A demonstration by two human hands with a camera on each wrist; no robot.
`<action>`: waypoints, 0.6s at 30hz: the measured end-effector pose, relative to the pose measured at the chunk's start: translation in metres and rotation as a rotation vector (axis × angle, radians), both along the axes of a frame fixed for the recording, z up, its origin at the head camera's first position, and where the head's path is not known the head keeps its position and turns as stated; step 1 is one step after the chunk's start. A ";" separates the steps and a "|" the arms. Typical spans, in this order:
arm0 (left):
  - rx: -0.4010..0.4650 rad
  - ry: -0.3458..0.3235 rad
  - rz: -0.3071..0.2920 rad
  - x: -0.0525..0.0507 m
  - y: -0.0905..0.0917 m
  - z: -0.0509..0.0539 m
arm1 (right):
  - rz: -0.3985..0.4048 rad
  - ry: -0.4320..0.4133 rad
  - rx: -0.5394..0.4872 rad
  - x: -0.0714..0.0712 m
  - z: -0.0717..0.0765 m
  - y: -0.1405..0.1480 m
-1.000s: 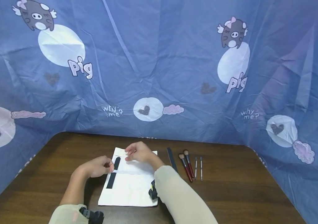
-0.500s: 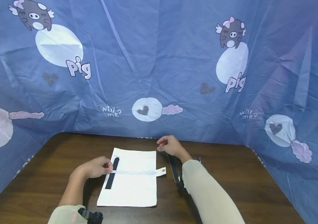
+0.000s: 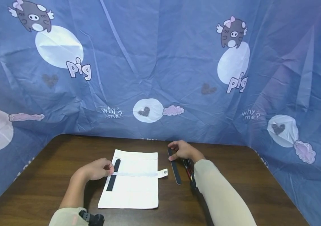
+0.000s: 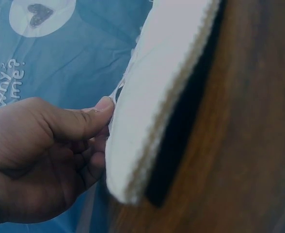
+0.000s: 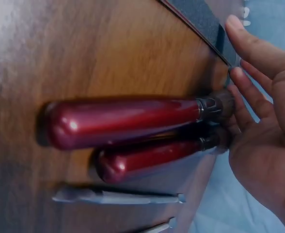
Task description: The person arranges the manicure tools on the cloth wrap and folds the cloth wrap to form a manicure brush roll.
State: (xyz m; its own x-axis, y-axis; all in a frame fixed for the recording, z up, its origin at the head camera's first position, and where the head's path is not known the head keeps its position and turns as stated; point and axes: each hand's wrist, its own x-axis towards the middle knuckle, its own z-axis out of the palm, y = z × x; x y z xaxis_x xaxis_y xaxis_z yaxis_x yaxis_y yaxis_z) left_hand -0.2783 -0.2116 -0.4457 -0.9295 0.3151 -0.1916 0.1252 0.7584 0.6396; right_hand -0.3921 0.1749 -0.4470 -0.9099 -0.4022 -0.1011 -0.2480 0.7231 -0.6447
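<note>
A white fabric roll-up case lies unfolded on the table, crossed by a thin white elastic band. Under the band's left end sits a black nail file. My left hand pinches the band at the case's left edge; thumb and finger meet there in the left wrist view. To the right of the case, a second nail file, dark grey, lies flat on the table. Around its far end are the parted thumb and fingers of my right hand; whether they touch it is unclear.
Two makeup brushes with red handles lie under my right wrist, beside thin silvery sticks. A snap tab sticks out from the case's right edge. A blue printed cloth hangs behind the wooden table.
My right hand has moved right from above the case, past the snap tab, to the far end of the loose nail file. My left hand keeps pinching the band in place.
</note>
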 end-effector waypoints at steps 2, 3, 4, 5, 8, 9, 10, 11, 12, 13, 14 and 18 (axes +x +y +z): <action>-0.003 -0.005 0.008 0.000 0.000 0.000 | 0.022 -0.019 0.047 0.000 0.001 0.000; -0.002 -0.006 0.009 -0.001 0.001 0.000 | 0.030 -0.023 0.063 0.000 0.001 0.000; -0.003 -0.008 0.010 0.000 0.001 0.000 | 0.036 -0.028 0.076 0.000 0.001 -0.001; -0.004 -0.009 0.012 0.000 0.001 0.000 | 0.038 -0.034 0.083 -0.001 0.001 -0.001; -0.006 -0.011 0.020 0.001 0.001 -0.001 | 0.050 -0.034 0.094 -0.001 0.002 -0.001; -0.006 -0.012 0.023 0.001 0.001 -0.001 | 0.056 -0.033 0.090 -0.001 0.002 -0.001; -0.009 -0.010 0.018 0.001 0.001 -0.001 | 0.057 -0.035 0.083 -0.001 0.002 0.000; -0.009 -0.009 0.018 0.001 0.002 0.000 | 0.058 -0.039 0.073 -0.001 0.003 0.000; -0.009 -0.009 0.019 0.001 0.002 0.000 | 0.060 -0.041 0.061 -0.001 0.003 0.001; -0.010 -0.010 0.019 0.000 0.002 0.000 | 0.058 -0.048 0.046 -0.001 0.004 0.001; -0.009 -0.010 0.017 0.000 0.002 0.000 | 0.060 -0.050 0.028 -0.002 0.005 0.002; -0.002 -0.016 0.021 0.000 0.002 0.002 | 0.033 -0.075 -0.097 -0.003 0.010 0.002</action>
